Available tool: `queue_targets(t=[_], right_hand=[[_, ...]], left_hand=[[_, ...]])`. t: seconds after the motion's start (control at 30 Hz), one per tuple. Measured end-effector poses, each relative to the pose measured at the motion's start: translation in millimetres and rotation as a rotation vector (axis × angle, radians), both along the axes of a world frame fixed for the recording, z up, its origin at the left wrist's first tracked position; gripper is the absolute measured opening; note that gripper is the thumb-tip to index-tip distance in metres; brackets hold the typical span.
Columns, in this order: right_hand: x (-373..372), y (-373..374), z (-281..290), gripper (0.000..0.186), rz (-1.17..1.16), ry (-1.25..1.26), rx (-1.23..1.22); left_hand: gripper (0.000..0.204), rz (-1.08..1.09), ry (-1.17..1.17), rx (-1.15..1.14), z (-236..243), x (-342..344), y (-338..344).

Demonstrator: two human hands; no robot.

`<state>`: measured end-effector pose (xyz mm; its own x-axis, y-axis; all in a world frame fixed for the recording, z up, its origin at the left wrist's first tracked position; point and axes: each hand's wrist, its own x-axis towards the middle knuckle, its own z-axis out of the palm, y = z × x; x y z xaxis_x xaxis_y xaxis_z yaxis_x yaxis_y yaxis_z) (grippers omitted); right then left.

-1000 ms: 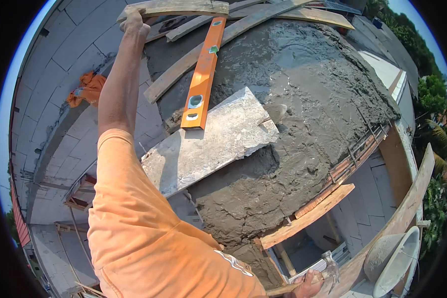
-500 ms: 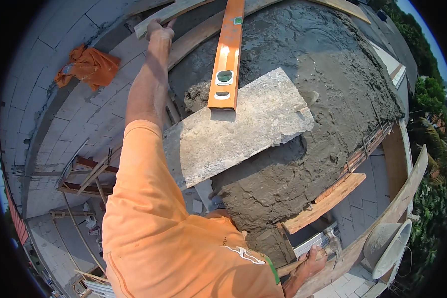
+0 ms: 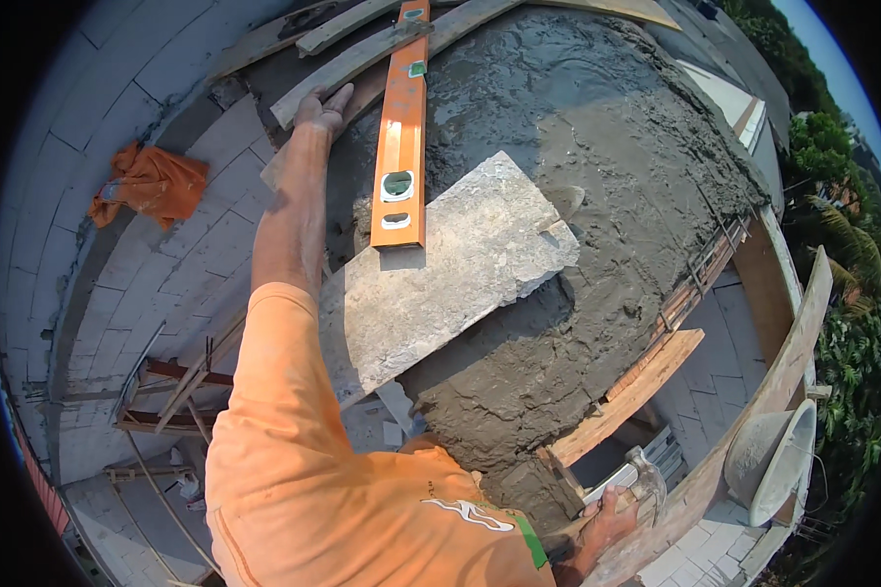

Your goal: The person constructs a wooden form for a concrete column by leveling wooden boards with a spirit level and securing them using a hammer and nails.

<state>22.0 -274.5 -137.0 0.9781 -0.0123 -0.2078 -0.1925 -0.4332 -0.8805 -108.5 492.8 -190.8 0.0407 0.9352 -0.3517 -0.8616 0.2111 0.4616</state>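
My left hand (image 3: 321, 110) reaches forward and grips the near end of a wooden board (image 3: 357, 70); its fingers are partly hidden by the wood. The board's far end meets an orange spirit level (image 3: 399, 147), which lies lengthwise with its near end on a rough, pale slab-like board (image 3: 460, 269). That board rests on wet grey concrete (image 3: 646, 205). Low on the right, my right hand (image 3: 605, 528) is closed round the wooden handle of a hammer (image 3: 646, 484). The hammer's metal head points away from me, beside the wooden formwork edge.
An orange cloth (image 3: 157, 186) hangs over the block wall (image 3: 191, 230) at left. Along the right run a formwork plank (image 3: 626, 391), a long curved board (image 3: 754, 421) and a grey bucket (image 3: 773, 460). Steel bars (image 3: 700, 269) stick out at the concrete's edge. Timber props stand below left.
The view has shifted, so the scene sits lower and further left. My left hand and the board have moved right toward the spirit level. My right hand still holds the hammer.
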Motion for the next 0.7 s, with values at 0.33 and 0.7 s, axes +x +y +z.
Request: queue_targets(t=[0.33,0.7], right_hand=[[-3.7,1.4,12.5,0.021,0.008,0.034,0.036],[6.6,20.0,28.3,0.021,0.066,0.008,0.143]], left_hand=[[0.059,-0.515,0.718,0.282,77.1,-51.0,-98.6],[0.098,-0.861,1.820,0.640,116.8,-135.9,-250.9]])
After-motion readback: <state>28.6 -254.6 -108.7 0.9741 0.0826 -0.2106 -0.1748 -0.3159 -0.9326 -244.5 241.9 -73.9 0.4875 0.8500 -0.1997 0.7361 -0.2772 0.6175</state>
